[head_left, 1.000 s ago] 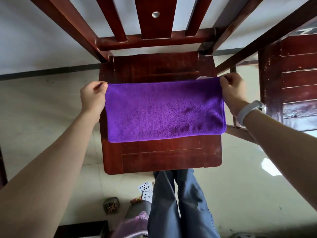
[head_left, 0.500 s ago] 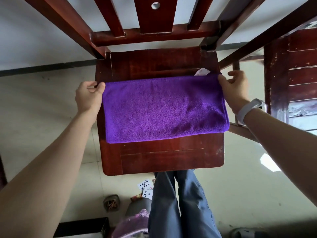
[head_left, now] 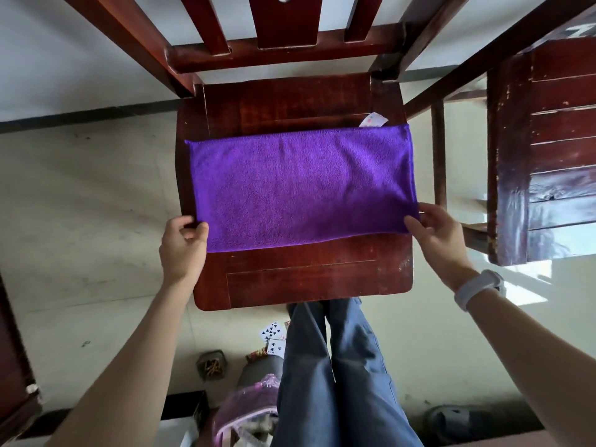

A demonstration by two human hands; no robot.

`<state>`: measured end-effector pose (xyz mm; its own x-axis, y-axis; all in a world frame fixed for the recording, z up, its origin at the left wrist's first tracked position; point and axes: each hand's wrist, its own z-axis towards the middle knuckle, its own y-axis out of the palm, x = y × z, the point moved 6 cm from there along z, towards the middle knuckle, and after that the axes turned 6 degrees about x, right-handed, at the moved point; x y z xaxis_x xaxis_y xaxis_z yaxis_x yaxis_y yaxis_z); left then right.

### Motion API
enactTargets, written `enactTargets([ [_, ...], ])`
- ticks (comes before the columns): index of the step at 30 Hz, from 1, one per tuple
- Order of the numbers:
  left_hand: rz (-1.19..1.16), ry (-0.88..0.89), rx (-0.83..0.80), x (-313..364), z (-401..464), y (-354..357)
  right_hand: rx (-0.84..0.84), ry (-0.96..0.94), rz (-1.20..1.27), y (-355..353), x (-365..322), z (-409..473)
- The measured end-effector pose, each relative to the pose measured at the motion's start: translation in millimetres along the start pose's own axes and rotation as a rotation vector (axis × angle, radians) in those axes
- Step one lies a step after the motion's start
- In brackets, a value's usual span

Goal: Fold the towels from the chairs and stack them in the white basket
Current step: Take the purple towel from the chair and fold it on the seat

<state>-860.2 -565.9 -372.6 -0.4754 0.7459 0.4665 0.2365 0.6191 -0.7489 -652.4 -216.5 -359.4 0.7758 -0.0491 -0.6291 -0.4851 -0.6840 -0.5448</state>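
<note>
Pinching the purple towel (head_left: 300,185) at its near corners, left hand (head_left: 183,245) and right hand (head_left: 436,235)

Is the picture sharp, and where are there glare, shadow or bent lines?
Head view: the purple towel is sharp enough to show its pile, its near right part shaded; bright glare lies on the pale tiled floor at right; the wide lens bends the dark red wooden chair rails outward, and the forearms look stretched near the edges.

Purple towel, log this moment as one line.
purple towel: folded, flat on chair seat | left hand: pinching near-left corner | right hand: pinching near-right corner
</note>
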Motion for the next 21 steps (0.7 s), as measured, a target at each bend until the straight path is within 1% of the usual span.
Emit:
enactTargets([
  [2, 0.031, 0.034, 0.024, 4.4, -1.1, -1.6, 0.038, -0.017, -0.035, -2.3, -1.2, 3.2],
  [4, 0.043, 0.038, 0.024, 5.5, 0.3, -1.2, 0.068, -0.016, -0.003, -5.5, -5.6, 5.2],
  [7, 0.094, 0.056, 0.019, 6.4, 2.1, 0.0, 0.059, -0.032, 0.034, -5.6, -12.0, 7.1],
  [9, 0.165, 0.091, 0.023, 9.7, 1.1, -0.1, 0.014, -0.081, -0.047, -0.4, -17.4, 7.1],
  [12, 0.251, 0.146, 0.031, 15.8, -1.6, -0.3, -0.011, -0.15, -0.21, 5.0, -19.6, 9.9],
  [18, 0.29, 0.196, 0.041, 16.4, -3.2, -0.4, 0.009, -0.053, -0.449, 2.7, -3.2, 16.5],
  [21, 0.27, 0.214, 0.034, 12.5, -3.7, 0.9, 0.0, -0.044, -0.549, 5.1, 0.3, 15.5],
])
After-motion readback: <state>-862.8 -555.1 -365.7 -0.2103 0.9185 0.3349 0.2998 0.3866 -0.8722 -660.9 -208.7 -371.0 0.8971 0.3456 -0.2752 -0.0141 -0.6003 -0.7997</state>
